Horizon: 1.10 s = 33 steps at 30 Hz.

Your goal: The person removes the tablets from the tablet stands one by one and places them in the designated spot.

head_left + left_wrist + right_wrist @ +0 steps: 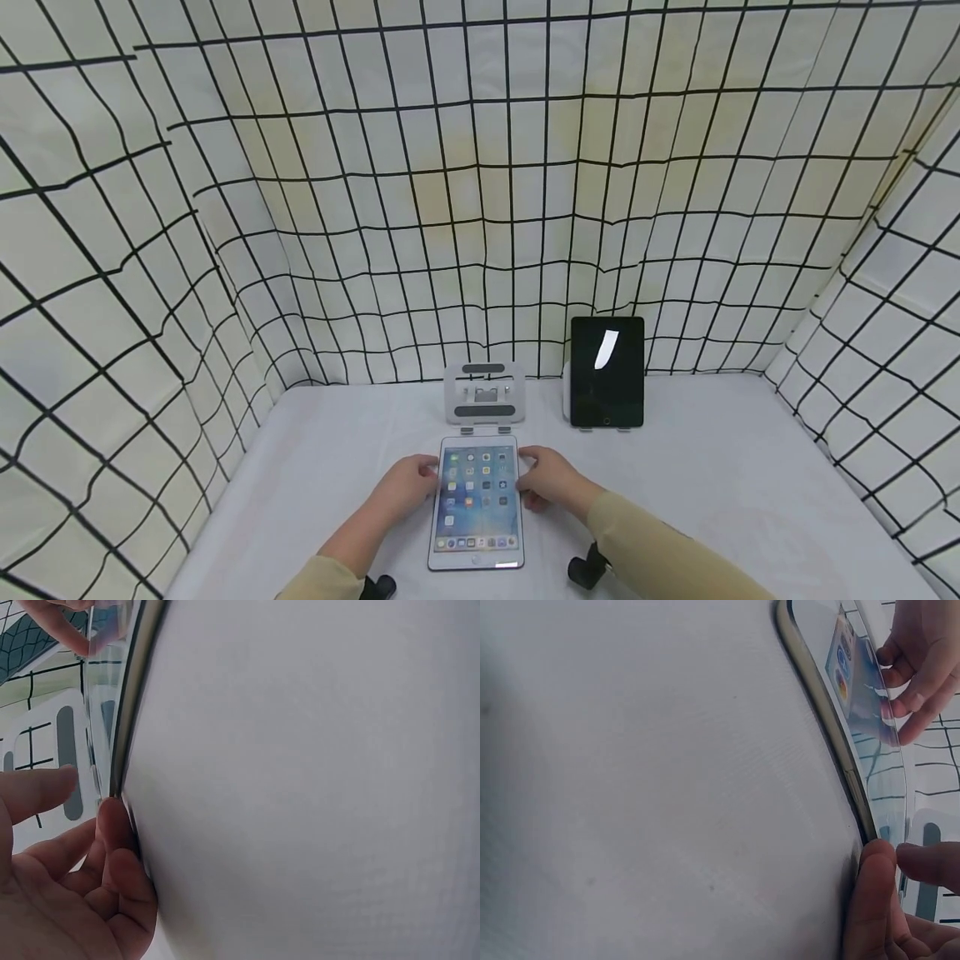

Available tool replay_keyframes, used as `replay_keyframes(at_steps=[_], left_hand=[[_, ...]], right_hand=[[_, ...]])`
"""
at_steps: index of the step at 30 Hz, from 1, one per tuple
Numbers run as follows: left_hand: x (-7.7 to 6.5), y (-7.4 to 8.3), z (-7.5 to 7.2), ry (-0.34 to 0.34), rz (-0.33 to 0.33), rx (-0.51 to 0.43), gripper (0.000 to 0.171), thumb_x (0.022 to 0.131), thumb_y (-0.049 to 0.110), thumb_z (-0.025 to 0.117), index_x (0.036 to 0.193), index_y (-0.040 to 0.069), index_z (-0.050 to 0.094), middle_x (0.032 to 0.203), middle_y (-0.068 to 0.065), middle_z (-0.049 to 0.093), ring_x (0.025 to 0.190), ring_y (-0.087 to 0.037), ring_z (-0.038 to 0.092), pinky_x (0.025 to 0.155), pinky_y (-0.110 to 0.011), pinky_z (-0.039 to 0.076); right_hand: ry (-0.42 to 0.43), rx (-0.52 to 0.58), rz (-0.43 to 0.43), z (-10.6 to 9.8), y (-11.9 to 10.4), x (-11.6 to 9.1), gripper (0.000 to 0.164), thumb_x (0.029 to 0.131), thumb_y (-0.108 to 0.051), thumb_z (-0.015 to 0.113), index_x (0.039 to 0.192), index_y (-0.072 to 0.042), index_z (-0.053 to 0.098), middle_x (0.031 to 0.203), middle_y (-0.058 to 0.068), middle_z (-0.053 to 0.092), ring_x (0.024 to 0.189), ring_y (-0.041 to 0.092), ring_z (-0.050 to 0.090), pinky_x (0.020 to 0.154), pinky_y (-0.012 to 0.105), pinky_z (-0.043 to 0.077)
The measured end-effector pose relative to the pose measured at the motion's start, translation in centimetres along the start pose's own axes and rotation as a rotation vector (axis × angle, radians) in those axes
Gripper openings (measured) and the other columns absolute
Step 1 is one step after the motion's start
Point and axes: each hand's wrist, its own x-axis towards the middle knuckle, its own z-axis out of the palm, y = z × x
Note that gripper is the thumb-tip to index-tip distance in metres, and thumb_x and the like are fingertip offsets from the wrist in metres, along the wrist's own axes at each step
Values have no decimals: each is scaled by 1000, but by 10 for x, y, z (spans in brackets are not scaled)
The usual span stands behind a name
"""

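A white tablet (478, 508) with a lit screen of app icons lies in front of me on the white table. At its left edge my left hand (408, 485) holds on with curled fingertips; in the left wrist view the thumb (45, 791) stands apart from those fingers (124, 877). My right hand (553, 478) grips the opposite edge, its fingertips against the tablet's side (829, 724) and its thumb (930, 864) above. Just beyond the tablet's top edge stands a white tablet stand (484, 392) with grey pads.
A second, black-fronted tablet (607, 372) with a dark screen leans on another white stand (566, 392) at the back right. White walls with a black grid (525, 192) enclose the table (712, 467) at the back and sides. Black wrist devices (587, 568) hang under the forearms.
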Motion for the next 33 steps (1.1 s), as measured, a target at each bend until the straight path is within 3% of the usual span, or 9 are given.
replay_keyframes(at_steps=[5, 10, 14, 22, 33], left_hand=[[-1, 1, 0, 16, -10, -35, 45, 95, 24, 63, 134, 1, 58, 96, -4, 64, 80, -15, 60, 70, -36, 53], [-4, 7, 2, 51, -24, -75, 42, 96, 26, 61, 133, 5, 59, 111, -9, 65, 92, -20, 63, 76, -40, 55], [-7, 13, 5, 89, 2, -100, 41, 96, 27, 61, 133, 7, 60, 116, -10, 64, 102, -25, 62, 81, -43, 55], [-10, 21, 12, 122, 61, -150, 39, 96, 26, 62, 132, 11, 60, 114, -7, 64, 97, -20, 61, 78, -40, 54], [-12, 34, 16, 102, 104, -201, 40, 98, 28, 60, 135, 14, 58, 115, -5, 64, 100, -21, 61, 83, -43, 53]], right_hand=[[-2, 27, -45, -4, 5, -2, 65, 86, -8, 71, 145, -1, 45, 74, 8, 65, 57, 19, 64, 56, 30, 55], [-1, 39, -83, -12, 9, -7, 65, 87, -10, 71, 146, -3, 45, 77, 6, 66, 64, 19, 64, 62, 32, 55], [21, 11, -86, -19, 11, -12, 64, 87, -14, 72, 146, -6, 47, 82, 4, 65, 70, 18, 64, 67, 33, 54], [61, 13, -86, -33, 17, -21, 62, 89, -17, 72, 146, -10, 48, 87, 4, 63, 74, 17, 64, 71, 33, 57], [101, 80, -115, -60, 30, -32, 61, 90, -13, 72, 146, -8, 47, 91, 6, 64, 76, 21, 67, 70, 35, 58]])
